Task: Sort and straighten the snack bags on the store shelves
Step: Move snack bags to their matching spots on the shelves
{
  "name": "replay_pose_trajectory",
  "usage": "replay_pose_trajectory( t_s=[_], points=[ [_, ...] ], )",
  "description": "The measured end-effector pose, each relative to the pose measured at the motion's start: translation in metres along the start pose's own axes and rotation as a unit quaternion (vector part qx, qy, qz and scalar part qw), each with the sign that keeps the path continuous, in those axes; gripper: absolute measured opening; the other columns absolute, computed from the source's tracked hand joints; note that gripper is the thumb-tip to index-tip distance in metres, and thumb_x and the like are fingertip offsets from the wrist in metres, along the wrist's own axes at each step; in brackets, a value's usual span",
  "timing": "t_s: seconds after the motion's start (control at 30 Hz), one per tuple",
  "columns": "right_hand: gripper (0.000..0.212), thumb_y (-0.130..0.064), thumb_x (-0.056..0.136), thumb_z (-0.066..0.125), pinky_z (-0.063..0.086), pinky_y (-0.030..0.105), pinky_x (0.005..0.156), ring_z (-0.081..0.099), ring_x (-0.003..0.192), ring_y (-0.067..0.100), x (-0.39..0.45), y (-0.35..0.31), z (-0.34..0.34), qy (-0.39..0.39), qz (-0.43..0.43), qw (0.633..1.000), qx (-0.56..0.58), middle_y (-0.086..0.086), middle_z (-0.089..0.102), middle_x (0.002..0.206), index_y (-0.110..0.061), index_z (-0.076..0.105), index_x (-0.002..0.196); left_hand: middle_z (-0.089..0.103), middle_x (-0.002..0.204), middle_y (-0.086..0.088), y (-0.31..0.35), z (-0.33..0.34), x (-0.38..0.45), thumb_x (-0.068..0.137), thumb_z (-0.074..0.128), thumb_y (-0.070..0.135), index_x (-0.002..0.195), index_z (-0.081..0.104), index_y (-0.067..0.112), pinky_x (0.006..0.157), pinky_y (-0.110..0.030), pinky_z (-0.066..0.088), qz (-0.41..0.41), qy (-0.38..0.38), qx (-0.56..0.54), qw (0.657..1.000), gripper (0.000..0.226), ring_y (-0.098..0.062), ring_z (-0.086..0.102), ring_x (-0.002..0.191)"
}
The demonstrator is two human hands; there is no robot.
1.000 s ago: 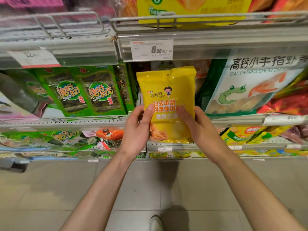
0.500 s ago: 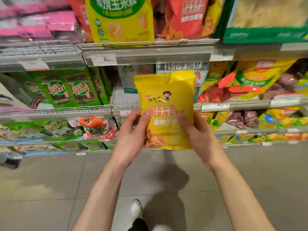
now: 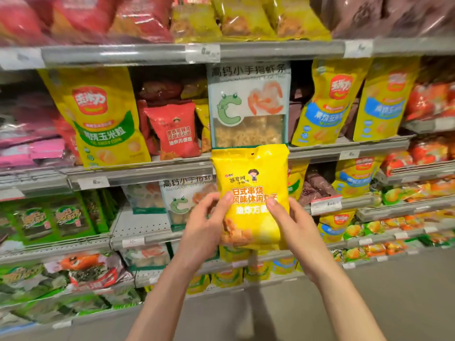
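I hold a yellow snack bag (image 3: 251,183) upright in front of the shelves, its printed face toward me. My left hand (image 3: 203,227) grips its lower left edge with the thumb on the front. My right hand (image 3: 296,227) grips the lower right edge the same way. Directly behind the bag's top stands a white shrimp-stick bag with a green frog (image 3: 247,104). A small red snack bag (image 3: 173,130) of similar design stands on that shelf to the left.
Large yellow corn-snack bags (image 3: 103,119) stand left and right on the middle shelf (image 3: 138,172). Green seaweed packs (image 3: 56,216) fill the lower left. An open stretch of white shelf (image 3: 140,223) lies below left of my hands. Grey floor is underneath.
My view has tilted upward, revealing higher shelves. The yellow bag stays gripped in both hands and is lifted higher, now level with the middle shelf edge.
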State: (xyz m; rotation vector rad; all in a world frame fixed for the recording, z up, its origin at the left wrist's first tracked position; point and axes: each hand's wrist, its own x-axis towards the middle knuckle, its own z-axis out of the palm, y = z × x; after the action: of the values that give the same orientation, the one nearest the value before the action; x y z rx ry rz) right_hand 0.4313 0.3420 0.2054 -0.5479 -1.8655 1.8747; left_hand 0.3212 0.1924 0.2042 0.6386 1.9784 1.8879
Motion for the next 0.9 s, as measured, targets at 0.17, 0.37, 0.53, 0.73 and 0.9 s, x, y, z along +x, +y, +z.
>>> replay_pose_trajectory(
  t_s=[0.17, 0.37, 0.53, 0.73, 0.9],
  points=[
    [0.035, -0.046, 0.092, 0.064, 0.055, 0.026, 0.086, 0.072, 0.105, 0.006, 0.036, -0.036, -0.018, 0.021, -0.034, 0.999, 0.004, -0.011, 0.077, 0.113, -0.023, 0.068, 0.118, 0.076, 0.093, 0.007, 0.035, 0.017, 0.049, 0.086, 0.056, 0.065, 0.103, 0.072, 0.026, 0.075, -0.028, 0.052, 0.042, -0.013, 0.026, 0.999, 0.045, -0.01, 0.068, 0.081],
    [0.061, -0.068, 0.08, 0.068, 0.051, 0.04, 0.106, 0.069, 0.115, 0.006, 0.086, -0.06, -0.031, 0.039, -0.07, 0.997, -0.008, -0.015, 0.074, 0.121, -0.028, 0.067, 0.125, 0.073, 0.097, -0.001, 0.059, 0.031, 0.098, 0.091, 0.053, 0.056, 0.106, 0.068, 0.02, 0.074, -0.011, 0.046, 0.107, -0.043, 0.025, 0.993, 0.042, -0.003, 0.064, 0.082],
    [0.066, -0.073, 0.08, 0.066, 0.045, 0.045, 0.113, 0.064, 0.123, 0.006, 0.122, -0.062, -0.027, 0.027, -0.084, 0.996, -0.029, -0.017, 0.071, 0.127, -0.029, 0.065, 0.129, 0.07, 0.087, 0.013, 0.064, 0.029, 0.127, 0.087, 0.049, 0.055, 0.106, 0.065, 0.017, 0.068, -0.006, 0.044, 0.107, -0.041, 0.006, 0.993, 0.046, 0.008, 0.063, 0.074],
    [0.079, -0.083, 0.076, 0.062, 0.045, 0.044, 0.112, 0.061, 0.127, 0.007, 0.163, -0.064, -0.02, -0.045, -0.09, 0.995, -0.02, -0.018, 0.066, 0.134, -0.034, 0.057, 0.138, 0.071, 0.09, 0.019, 0.071, 0.028, 0.145, 0.088, 0.057, 0.057, 0.11, 0.058, 0.021, 0.074, -0.011, 0.048, 0.111, 0.024, 0.02, 0.993, 0.042, 0.009, 0.065, 0.082],
    [0.052, -0.062, 0.089, 0.06, 0.05, 0.045, 0.108, 0.066, 0.119, 0.005, 0.187, -0.066, -0.015, -0.121, -0.101, 0.988, -0.004, -0.018, 0.071, 0.126, -0.036, 0.061, 0.134, 0.063, 0.12, -0.006, 0.067, 0.029, 0.152, 0.074, 0.072, 0.058, 0.155, 0.02, 0.034, 0.074, -0.017, 0.056, 0.085, 0.113, -0.017, 0.99, 0.099, -0.001, 0.068, 0.081]
  ],
)
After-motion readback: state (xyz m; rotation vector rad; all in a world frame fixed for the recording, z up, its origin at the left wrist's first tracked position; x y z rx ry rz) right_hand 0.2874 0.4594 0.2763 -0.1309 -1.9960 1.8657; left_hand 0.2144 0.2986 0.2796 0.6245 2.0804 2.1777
